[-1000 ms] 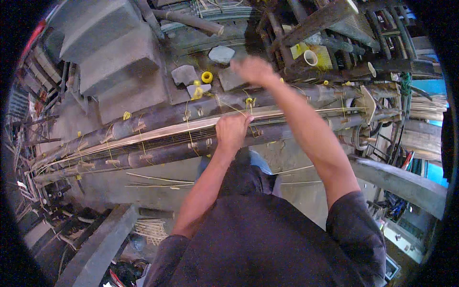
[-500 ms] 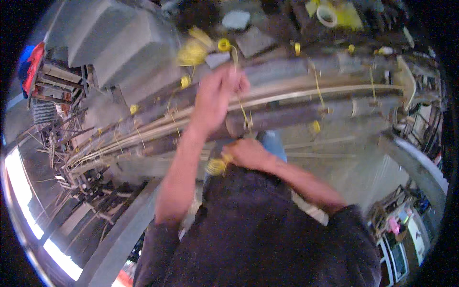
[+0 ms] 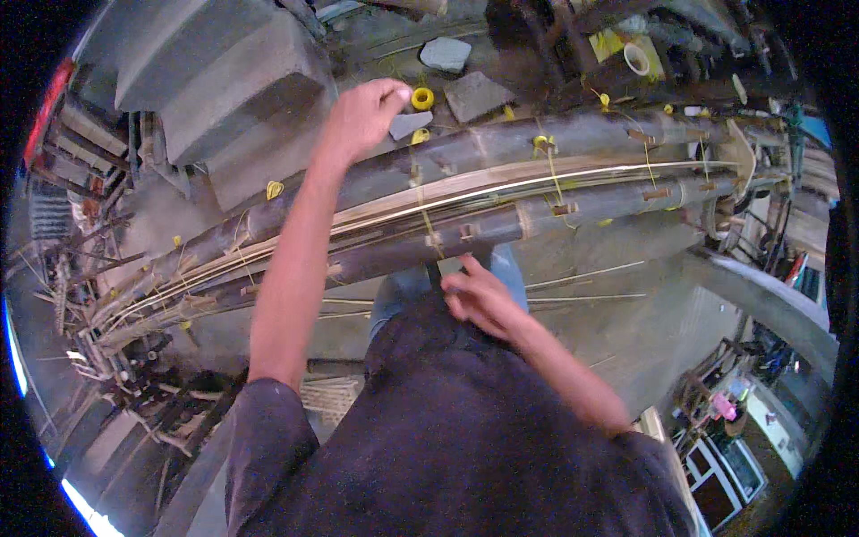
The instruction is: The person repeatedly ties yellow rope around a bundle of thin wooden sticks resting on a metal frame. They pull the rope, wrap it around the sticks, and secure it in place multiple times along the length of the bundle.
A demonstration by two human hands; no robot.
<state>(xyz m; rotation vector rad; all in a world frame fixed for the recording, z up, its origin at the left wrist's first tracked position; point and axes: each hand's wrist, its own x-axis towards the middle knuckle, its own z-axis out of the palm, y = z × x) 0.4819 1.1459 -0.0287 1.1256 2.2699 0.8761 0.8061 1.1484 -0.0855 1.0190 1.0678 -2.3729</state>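
Note:
Two long dark poles, a far pole and a near pole, run across in front of me, with pale thin strips lying lengthwise between them. Yellow cord spans from one pole to the other at several places. Beyond the far pole hovers my left hand, its fingers curled in beside a yellow ring-shaped roll; whatever its fingertips hold, if anything, is too small to tell. Just below the near pole is my right hand, fingers loosely apart, nothing visible in them. A small yellow bundle rests at the far pole.
Concrete steps rise at the far left. Flat stone pieces lie beyond the poles, and a white ring roll sits on yellow material. A wooden end plate stands at the right. Wooden sticks are piled at lower left.
My left hand has moved left and farther out from the poles. The yellow bundle that was in my right hand is gone from it, and that hand's fingers have loosened.

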